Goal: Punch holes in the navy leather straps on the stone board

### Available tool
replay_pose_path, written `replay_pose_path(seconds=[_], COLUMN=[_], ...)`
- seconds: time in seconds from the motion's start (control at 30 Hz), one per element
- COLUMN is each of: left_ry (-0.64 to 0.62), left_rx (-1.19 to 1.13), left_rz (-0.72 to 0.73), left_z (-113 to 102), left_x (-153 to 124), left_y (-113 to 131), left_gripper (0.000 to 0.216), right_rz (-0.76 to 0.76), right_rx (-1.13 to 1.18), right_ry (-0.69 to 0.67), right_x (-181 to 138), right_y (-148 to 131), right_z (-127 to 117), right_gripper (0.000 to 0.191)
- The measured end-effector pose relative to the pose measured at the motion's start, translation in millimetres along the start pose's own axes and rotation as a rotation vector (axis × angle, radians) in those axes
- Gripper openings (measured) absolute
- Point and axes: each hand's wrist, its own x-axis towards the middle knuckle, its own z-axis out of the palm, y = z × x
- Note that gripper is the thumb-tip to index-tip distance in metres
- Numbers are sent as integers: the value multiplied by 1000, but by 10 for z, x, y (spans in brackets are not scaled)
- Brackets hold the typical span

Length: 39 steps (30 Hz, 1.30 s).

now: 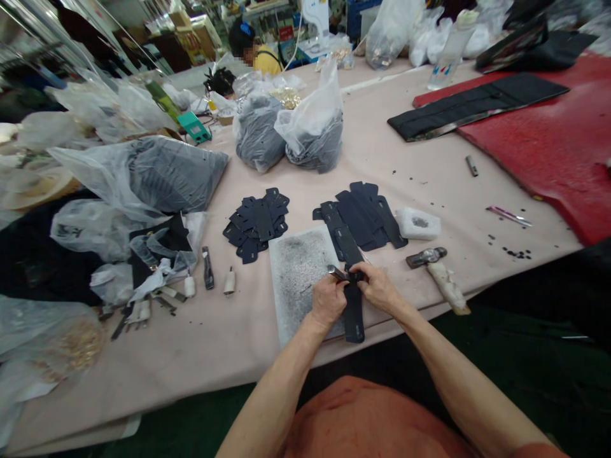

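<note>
My left hand (pixel 328 299) is closed round a small metal punch tool (pixel 338 273), its tip against the top of a dark leather strap (pixel 354 312). My right hand (pixel 378 286) pinches the same strap at its upper end. The strap lies over the edge of a grey speckled punching pad (pixel 298 273) near the table's front edge. A fanned pile of dark straps (pixel 363 219) sits just behind my hands, and another pile of shorter dark pieces (pixel 258 222) lies to the left.
A hammer (pixel 436 273) rests right of my hands beside a white block (pixel 419 223). Plastic bags of dark parts (pixel 291 130) stand further back, more bags (pixel 143 172) crowd the left. A red mat (pixel 554 140) covers the right. A person sits far behind.
</note>
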Motion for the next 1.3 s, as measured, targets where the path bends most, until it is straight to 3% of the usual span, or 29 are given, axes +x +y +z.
replay_pose_path(seconds=[0.1,0.2,0.3,0.4,0.63,0.77,0.9,0.97,1.03,1.1,1.23,1.3], left_ry=[-38,-50,8,110,161,104,68,78,82,78,77,81], left_rx=[-53,-187,-292,-308,-257,-230,-193,-212,-245,-263,-274,-275], left_rz=[-70,-175,-292,-308,-185,-208,-231,-252,-257,-244,-208,-208], left_z=[-4,-53,-148,-230,-145,-88,-61,-51,-50,-62,-94,-97], left_x=[-4,9,32,42,-32,-52,-57,-60,-62,-60,-52,-50], left_y=[4,49,127,175,38,-2,4,4,1,1,5,3], left_gripper=[24,25,23,21,22,23,26,25,25,24,25,25], right_rz=[105,183,231,251,140,-33,-98,36,298,413,610,760], right_rx=[31,220,384,479,189,-8,65,75,142,91,-353,-458], right_ry=[-37,-41,-67,-86,-64,58,198,179,99,73,55,19], right_x=[32,52,51,55,62,36,-90,-246,-470,-742,-1366,-1699], right_y=[1,-31,-99,-156,-124,-134,-210,-228,-185,-51,495,853], right_z=[-27,-49,-30,44,201,208,80,-70,-252,-436,-733,-825], right_gripper=[34,37,36,36,17,12,14,21,37,49,52,50])
